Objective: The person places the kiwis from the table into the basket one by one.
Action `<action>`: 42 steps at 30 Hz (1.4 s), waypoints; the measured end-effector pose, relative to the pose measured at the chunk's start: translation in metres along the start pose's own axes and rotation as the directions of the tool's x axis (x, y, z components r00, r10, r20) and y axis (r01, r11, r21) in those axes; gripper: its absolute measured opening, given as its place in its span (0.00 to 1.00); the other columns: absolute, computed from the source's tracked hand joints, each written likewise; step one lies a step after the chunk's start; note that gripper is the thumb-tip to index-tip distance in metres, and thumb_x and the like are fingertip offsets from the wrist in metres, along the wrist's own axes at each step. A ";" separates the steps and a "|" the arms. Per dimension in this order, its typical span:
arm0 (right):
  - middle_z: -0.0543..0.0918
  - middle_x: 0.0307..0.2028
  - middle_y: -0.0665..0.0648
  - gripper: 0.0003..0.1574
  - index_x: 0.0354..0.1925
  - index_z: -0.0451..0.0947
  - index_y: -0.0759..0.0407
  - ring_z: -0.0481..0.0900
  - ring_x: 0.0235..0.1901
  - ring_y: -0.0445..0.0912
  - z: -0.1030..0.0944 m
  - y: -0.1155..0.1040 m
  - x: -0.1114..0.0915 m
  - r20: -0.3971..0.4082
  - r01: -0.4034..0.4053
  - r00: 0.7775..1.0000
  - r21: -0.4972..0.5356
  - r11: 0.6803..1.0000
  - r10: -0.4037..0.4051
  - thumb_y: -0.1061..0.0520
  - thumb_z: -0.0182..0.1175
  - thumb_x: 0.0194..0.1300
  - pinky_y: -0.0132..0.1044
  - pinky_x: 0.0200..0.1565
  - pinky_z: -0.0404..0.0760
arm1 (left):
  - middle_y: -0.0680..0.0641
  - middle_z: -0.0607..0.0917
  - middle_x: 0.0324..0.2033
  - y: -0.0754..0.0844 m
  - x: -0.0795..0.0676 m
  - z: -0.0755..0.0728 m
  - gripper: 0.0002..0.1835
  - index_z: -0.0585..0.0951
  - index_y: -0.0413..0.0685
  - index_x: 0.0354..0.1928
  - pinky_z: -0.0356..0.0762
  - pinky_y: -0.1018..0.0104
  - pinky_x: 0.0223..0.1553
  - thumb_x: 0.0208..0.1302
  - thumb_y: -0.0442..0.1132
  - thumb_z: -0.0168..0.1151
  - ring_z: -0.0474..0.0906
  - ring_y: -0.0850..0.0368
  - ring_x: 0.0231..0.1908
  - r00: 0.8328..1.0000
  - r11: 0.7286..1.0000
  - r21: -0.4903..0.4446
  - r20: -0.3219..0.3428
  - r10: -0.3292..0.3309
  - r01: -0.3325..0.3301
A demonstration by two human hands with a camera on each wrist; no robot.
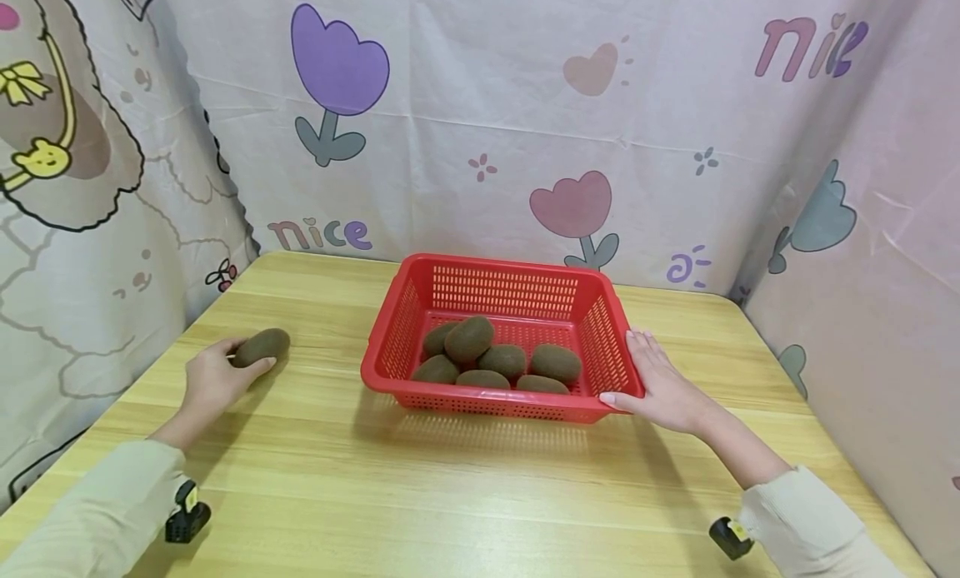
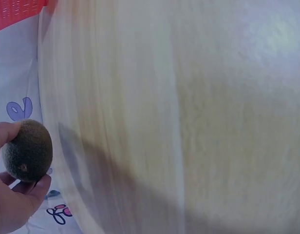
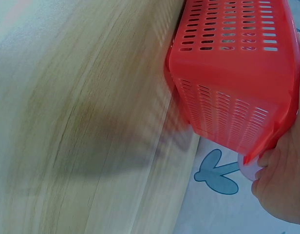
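Observation:
My left hand (image 1: 217, 378) pinches a brown kiwi (image 1: 262, 347) between thumb and fingers, over the left part of the table. In the left wrist view, the fuzzy kiwi (image 2: 29, 150) shows its end, and a shadow falls on the wood to its side. A red plastic basket (image 1: 495, 403) with slotted walls holds several more kiwis (image 1: 504, 361), heaped toward its front. At the basket's right front corner, my right hand (image 1: 663, 386) grips the rim, thumb on the front edge and fingers along the right side. Fingertips (image 3: 262, 168) meet the rim in the right wrist view.
The basket stands on a light wood-grain table (image 1: 420, 495), toward the back. A pale printed curtain (image 1: 480, 87) hangs behind the table and along both sides. Dark devices (image 1: 187, 515) are worn at both cuffs.

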State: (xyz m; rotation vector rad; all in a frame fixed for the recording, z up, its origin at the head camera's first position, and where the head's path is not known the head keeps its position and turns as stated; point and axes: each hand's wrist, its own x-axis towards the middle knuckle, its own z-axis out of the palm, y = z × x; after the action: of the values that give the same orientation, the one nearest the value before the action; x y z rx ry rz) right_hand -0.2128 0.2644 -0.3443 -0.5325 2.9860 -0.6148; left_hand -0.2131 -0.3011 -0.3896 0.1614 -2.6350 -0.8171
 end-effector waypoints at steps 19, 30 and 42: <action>0.44 0.71 0.70 0.68 0.71 0.35 0.67 0.40 0.70 0.65 0.000 0.001 0.000 0.001 -0.004 1.000 0.002 1.000 0.004 0.31 0.58 0.54 0.68 0.64 0.51 | 0.26 0.80 0.44 0.028 0.002 -0.002 0.26 0.76 0.29 0.50 0.62 0.95 0.28 0.51 0.39 0.69 0.71 0.79 0.29 0.995 0.987 -0.135 -0.064 0.074 -0.083; 0.45 0.71 0.69 0.68 0.71 0.36 0.67 0.40 0.70 0.65 0.001 0.002 0.000 -0.001 0.001 1.000 0.008 1.000 -0.001 0.32 0.59 0.54 0.67 0.65 0.49 | 0.26 0.78 0.47 0.045 0.002 -0.012 0.29 0.73 0.29 0.54 0.68 0.92 0.27 0.56 0.43 0.66 0.79 0.70 0.32 0.999 0.979 -0.201 -0.014 0.045 -0.047; 0.44 0.71 0.69 0.68 0.71 0.35 0.67 0.40 0.70 0.65 0.000 0.000 0.001 -0.001 -0.001 1.000 0.011 1.000 0.001 0.31 0.58 0.54 0.66 0.65 0.48 | 0.30 0.80 0.44 0.062 0.003 -0.017 0.27 0.75 0.32 0.54 0.69 0.94 0.31 0.55 0.41 0.66 0.65 0.91 0.29 0.995 0.955 -0.286 -0.084 0.060 -0.082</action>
State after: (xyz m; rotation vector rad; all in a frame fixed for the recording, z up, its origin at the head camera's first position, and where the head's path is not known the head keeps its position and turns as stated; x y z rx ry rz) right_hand -0.2138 0.2638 -0.3446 -0.5297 2.9818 -0.6318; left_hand -0.2089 -0.2593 -0.3409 0.0178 -2.4036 -1.1354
